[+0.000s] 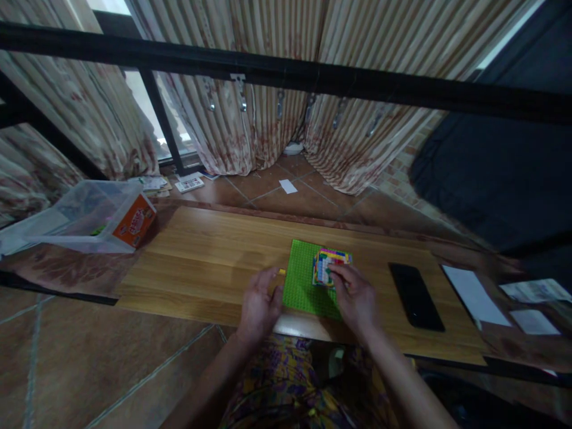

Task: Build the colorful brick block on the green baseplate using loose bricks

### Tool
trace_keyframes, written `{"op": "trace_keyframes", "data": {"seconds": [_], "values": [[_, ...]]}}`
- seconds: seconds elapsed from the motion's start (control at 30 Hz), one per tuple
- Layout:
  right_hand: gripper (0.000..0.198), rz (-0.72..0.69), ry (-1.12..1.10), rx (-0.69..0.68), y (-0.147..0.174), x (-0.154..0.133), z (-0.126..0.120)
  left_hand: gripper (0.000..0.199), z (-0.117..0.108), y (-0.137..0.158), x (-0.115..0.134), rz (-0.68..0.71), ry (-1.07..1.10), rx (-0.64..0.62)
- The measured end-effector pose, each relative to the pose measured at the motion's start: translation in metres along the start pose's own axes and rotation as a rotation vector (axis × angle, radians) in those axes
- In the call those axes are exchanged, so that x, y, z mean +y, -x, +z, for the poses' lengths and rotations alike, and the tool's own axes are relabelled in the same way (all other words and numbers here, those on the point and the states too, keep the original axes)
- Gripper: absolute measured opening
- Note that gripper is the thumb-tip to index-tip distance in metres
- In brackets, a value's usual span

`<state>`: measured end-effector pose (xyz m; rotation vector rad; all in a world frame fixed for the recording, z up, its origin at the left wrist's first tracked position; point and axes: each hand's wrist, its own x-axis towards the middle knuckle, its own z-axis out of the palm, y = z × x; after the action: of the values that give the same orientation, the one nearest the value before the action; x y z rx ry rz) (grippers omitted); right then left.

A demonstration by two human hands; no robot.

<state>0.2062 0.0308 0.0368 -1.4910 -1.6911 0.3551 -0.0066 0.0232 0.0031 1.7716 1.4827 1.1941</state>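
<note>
A green studded baseplate (298, 286) lies on the wooden board. On it stands a low, many-coloured build of toy bricks (322, 268), with white, blue, yellow, red and pink parts. My right hand (357, 298) reaches over the build from the right, thumb and forefinger pinched on a small green brick (328, 271) at its top; whether that brick is pressed down cannot be made out. To the left of the plate, my left hand (261, 304) rests with fingers loosely curved and thumb apart. A small yellow brick (282, 271) is at its fingertips, by the plate's left edge.
A clear plastic bin (89, 208) with an orange label stands at the left. A black phone (415, 296) lies on the board (201, 256) at the right, beside white paper (476, 295). A dark metal rail (286, 71) with hooks crosses ahead, before striped curtains (277, 36).
</note>
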Motion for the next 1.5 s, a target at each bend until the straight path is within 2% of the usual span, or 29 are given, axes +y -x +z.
{"op": "trace_keyframes", "data": {"seconds": [0.07, 0.23, 0.33, 0.47, 0.7, 0.8, 0.93, 1.13, 1.27, 1.5], "values": [[0.028, -0.045, 0.105, 0.007, -0.018, 0.013, -0.011, 0.041, -0.006, -0.012, -0.01, 0.049, -0.155, 0.033], [0.031, -0.188, 0.256, -0.132, -0.046, 0.027, -0.015, 0.064, -0.001, -0.03, -0.03, 0.132, -0.312, -0.092], [0.029, -0.239, 0.284, -0.185, -0.051, 0.029, -0.012, 0.068, 0.006, -0.035, -0.035, 0.159, -0.342, -0.144], [0.025, -0.236, 0.27, -0.211, -0.055, 0.029, -0.011, 0.065, 0.01, -0.04, -0.037, 0.205, -0.305, -0.192], [0.016, -0.037, 0.095, -0.104, -0.058, 0.039, -0.007, 0.041, 0.008, -0.041, -0.035, 0.267, -0.255, -0.275], [0.023, 0.05, 0.034, -0.07, -0.059, 0.047, -0.003, 0.033, 0.007, -0.041, -0.035, 0.279, -0.237, -0.283], [0.034, 0.191, -0.115, -0.091, -0.059, 0.054, 0.004, 0.027, 0.007, -0.042, -0.034, 0.29, -0.211, -0.272], [0.045, 0.465, -0.327, -0.123, -0.055, 0.046, 0.01, 0.018, 0.008, -0.042, -0.036, 0.298, -0.2, -0.244], [0.044, 0.467, -0.34, -0.102, -0.055, 0.041, 0.01, 0.016, 0.007, -0.042, -0.037, 0.297, -0.22, -0.241], [0.046, 0.464, -0.333, -0.165, -0.054, 0.045, 0.008, 0.013, 0.008, -0.041, -0.04, 0.237, -0.18, -0.179]]}}
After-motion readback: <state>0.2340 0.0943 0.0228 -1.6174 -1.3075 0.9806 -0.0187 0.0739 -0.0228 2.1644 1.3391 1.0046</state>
